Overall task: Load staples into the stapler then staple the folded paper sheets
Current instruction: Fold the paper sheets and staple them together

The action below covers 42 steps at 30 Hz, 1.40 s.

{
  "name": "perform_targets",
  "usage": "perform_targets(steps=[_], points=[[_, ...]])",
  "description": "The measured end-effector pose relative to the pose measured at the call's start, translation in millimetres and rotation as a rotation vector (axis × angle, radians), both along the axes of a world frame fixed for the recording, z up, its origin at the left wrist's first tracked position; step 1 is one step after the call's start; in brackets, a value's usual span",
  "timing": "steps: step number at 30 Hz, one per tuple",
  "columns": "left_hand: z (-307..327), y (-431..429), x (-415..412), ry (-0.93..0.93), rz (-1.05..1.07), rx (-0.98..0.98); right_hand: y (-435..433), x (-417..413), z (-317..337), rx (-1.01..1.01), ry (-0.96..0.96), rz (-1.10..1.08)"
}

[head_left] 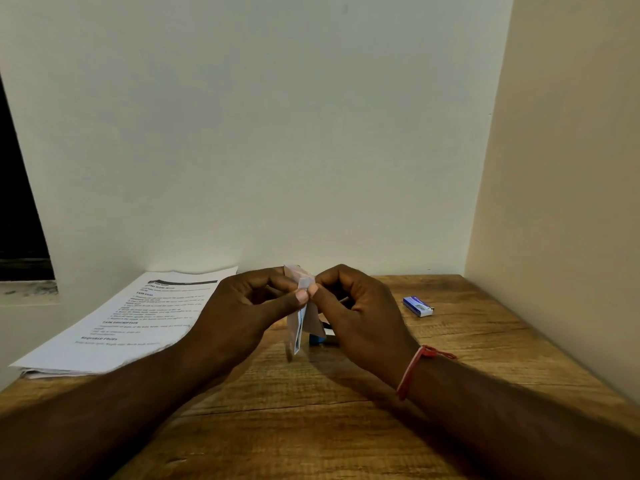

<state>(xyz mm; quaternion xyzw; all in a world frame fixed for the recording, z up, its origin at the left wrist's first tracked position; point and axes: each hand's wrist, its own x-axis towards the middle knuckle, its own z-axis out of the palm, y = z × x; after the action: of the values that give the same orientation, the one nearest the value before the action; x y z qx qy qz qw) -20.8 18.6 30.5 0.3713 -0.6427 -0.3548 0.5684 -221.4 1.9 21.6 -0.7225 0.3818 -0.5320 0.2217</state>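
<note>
Step in hand, as judged: firming the crease before stapling. The left hand pinched the folded paper between thumb and fingers. The right hand pinched the same piece from the other side, thumb tips meeting at the fold. Recommended: hold the edges aligned and press firmly along the crease, then lower the piece to the stapler, which sat just below and behind the right hand.

Left of the left hand, the stack of printed sheets was too blurred to read. The stapler was largely covered by paper and hand, so its loading could not be determined. A thin pale sliver within the right hand's fingers was unidentifiable. Right of that hand, apart, lay the staple box; whether it was open or closed was unclear.
</note>
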Motion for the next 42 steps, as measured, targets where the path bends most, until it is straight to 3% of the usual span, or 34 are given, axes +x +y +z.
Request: perform_targets(steps=[8, 16, 21, 28, 33, 38, 42], points=[[-2, -2, 1, -0.035, 0.019, -0.008, 0, -1, 0, 0.011, -0.028, 0.031], [-4, -4, 5, -0.047, 0.03, 0.06, 2, -1, 8, 0.34, -0.394, 0.173], [-4, -9, 7, 0.076, -0.011, 0.184, 2, -1, 12, 0.477, -0.507, 0.251], [-1, -16, 6, 0.385, -0.117, 0.352, 9, 6, 8, 0.556, -0.462, 0.314], [-3, -17, 12, 0.396, -0.31, 0.49, 5, 5, 7, 0.614, -0.563, 0.327], [3, -16, 13, 0.467, -0.291, 0.601, -1, -4, 3, 0.564, -0.46, 0.419], [8, -12, 16, 0.399, -0.292, 0.592, -3, -5, 1, 0.319, -0.147, 0.198]])
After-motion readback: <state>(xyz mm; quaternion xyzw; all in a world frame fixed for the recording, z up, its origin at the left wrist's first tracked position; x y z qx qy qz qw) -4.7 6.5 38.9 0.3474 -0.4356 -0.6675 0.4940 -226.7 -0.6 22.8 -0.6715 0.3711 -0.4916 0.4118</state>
